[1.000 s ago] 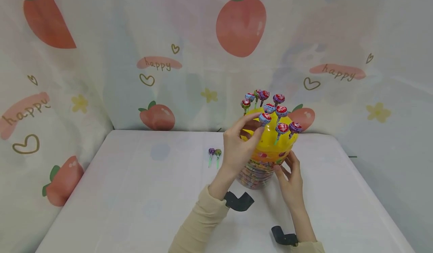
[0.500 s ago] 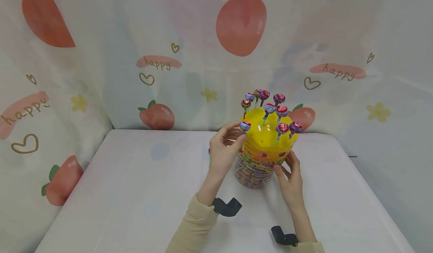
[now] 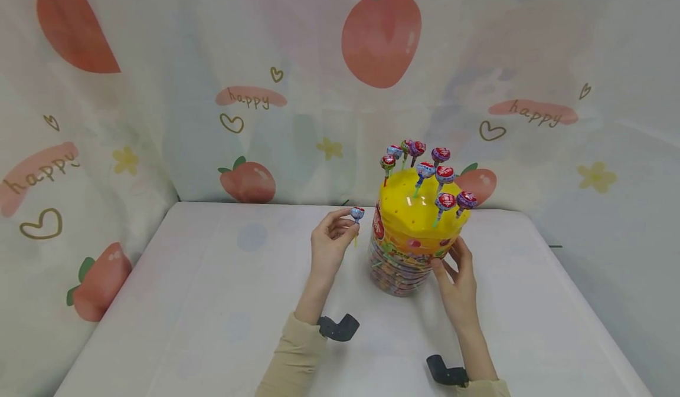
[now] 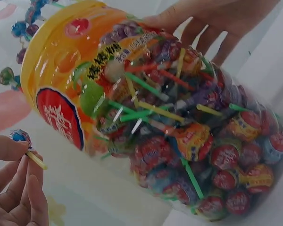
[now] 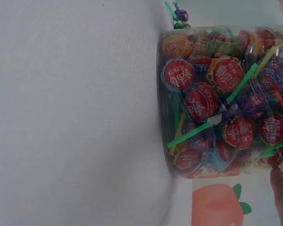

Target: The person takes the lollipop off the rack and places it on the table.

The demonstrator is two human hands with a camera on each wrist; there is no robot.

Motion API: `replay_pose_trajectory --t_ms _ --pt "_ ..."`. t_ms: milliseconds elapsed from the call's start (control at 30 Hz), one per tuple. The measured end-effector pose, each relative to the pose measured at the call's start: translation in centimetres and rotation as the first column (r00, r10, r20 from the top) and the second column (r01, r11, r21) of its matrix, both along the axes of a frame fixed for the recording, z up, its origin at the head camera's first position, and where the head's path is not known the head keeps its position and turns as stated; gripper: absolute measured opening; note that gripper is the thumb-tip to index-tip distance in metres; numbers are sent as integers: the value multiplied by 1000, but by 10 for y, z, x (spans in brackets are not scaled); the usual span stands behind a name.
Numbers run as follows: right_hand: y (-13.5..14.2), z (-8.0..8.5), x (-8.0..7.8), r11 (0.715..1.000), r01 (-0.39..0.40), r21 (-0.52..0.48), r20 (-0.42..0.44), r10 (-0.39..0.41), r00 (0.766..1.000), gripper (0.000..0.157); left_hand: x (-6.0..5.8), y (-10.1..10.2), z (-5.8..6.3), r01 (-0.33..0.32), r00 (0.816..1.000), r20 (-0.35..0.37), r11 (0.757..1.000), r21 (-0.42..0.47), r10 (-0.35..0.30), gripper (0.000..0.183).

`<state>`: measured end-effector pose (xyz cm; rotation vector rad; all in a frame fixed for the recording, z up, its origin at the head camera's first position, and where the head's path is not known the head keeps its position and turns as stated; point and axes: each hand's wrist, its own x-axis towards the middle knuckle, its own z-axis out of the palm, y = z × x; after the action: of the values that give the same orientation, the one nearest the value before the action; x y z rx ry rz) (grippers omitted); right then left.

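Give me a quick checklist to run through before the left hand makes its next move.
1. Grip of the left hand: ok, it pinches the blue lollipop.
2. Blue lollipop apart from the jar: ok, a gap shows.
3. Jar upright: ok, standing on the table.
4. Contact of the right hand: ok, touching the jar's side.
5. Lollipops in the yellow lid: ok, sticking up.
6. Table area hidden behind the left hand: cannot tell.

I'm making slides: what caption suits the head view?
Left hand pinches a lollipop beside a jar with more lollipops in its yellow lid; right hand touches the jar.
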<state>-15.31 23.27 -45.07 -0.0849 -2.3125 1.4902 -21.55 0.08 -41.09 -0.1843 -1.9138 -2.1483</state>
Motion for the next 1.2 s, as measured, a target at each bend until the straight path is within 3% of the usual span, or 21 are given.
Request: replay_pose_trajectory --t_ms 400,800,933,1200 --pt "0 2 1 1000 11 -5 7 -11 1000 70 -24 -17 -42 -77 986 147 996 -42 82 30" --pt "-1 2 0 1000 11 -2 12 -11 1000 71 -42 -38 -75 -123 959 228 974 -189 165 28" --pt "0 1 -1 1000 15 4 12 -15 1000 71 -45 -42 -85 -137 952 236 961 -242 195 28" --pt "-1 1 0 1000 13 3 1 -13 1000 71 -51 -44 -97 -203 929 216 900 -385 301 24"
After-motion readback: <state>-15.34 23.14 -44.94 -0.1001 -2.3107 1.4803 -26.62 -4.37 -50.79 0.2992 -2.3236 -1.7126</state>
